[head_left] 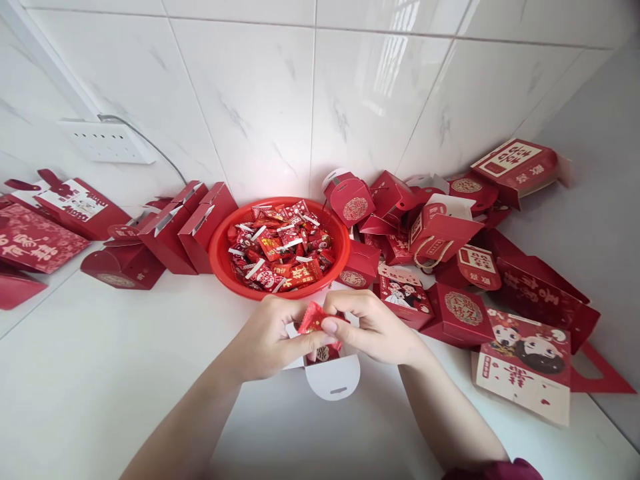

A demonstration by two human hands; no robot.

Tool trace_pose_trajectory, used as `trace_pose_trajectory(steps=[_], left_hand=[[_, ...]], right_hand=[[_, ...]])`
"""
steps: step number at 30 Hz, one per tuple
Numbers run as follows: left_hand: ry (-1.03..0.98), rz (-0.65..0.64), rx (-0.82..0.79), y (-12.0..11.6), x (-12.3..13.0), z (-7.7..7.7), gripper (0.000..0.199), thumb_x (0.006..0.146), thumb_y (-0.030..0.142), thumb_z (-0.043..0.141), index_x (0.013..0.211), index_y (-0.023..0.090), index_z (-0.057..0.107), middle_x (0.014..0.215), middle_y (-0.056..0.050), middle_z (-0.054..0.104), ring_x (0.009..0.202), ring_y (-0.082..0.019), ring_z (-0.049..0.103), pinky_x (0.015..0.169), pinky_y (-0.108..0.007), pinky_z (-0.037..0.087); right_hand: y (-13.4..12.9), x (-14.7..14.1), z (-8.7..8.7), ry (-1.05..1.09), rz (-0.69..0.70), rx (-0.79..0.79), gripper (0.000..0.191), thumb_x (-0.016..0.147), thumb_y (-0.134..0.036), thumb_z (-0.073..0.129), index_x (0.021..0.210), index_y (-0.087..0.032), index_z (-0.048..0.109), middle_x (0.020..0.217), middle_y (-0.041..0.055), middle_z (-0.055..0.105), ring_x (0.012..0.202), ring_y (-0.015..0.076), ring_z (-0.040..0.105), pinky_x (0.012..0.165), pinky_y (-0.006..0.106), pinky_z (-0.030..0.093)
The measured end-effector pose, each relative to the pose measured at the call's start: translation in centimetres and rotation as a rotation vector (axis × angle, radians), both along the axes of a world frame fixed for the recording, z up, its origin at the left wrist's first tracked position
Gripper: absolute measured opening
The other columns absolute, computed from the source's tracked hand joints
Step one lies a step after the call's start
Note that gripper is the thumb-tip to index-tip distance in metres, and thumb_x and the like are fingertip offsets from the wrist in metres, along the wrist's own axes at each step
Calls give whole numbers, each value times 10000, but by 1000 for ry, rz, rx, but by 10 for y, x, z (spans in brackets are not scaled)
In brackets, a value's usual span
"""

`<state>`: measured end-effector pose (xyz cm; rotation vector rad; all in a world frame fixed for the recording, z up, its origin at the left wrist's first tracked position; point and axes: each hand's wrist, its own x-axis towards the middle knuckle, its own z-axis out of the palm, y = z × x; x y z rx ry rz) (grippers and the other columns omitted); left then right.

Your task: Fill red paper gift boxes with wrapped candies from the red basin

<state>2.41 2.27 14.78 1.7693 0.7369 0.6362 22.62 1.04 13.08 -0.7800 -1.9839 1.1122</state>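
Between my two hands is a red candy packet (313, 317), pinched by the fingers of both. My left hand (273, 339) comes from the left, thumb and fingers closed on the packet. From the right, my right hand (373, 328) holds the packet's other side with thumb and forefinger. Directly beneath them stands an open small box with its white inner flap (333, 379) folded out toward me; wrapped candy (323, 353) shows inside it. My hands hide part of this box. Just beyond is a round red basket (216, 250) heaped with wrapped candies.
Red gift boxes (460, 315) are piled at the right along the tiled wall. More red boxes (123, 265) and bags (43, 237) stand at the left. A socket panel (109, 141) with a cable is on the wall.
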Motion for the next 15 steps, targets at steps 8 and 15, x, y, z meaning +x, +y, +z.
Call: trace_pose_trajectory(steps=[8, 15], left_hand=[[416, 177, 138, 16, -24, -1, 233, 828, 444, 705, 797, 217, 743, 777, 2, 749, 716, -183, 684, 618, -236, 488], [584, 412, 328, 30, -51, 9, 302, 908, 490, 555, 946, 275, 763, 1022, -2, 772, 894, -236, 698, 726, -265, 507]], right_hand=[[1, 10, 7, -250, -198, 82, 238, 978, -394, 579, 900, -186, 666, 827, 16, 659, 738, 142, 571, 701, 248, 424], [4, 5, -14, -658, -193, -41, 153, 925, -194, 587, 899, -216, 736, 806, 57, 719, 733, 197, 652, 652, 278, 441]])
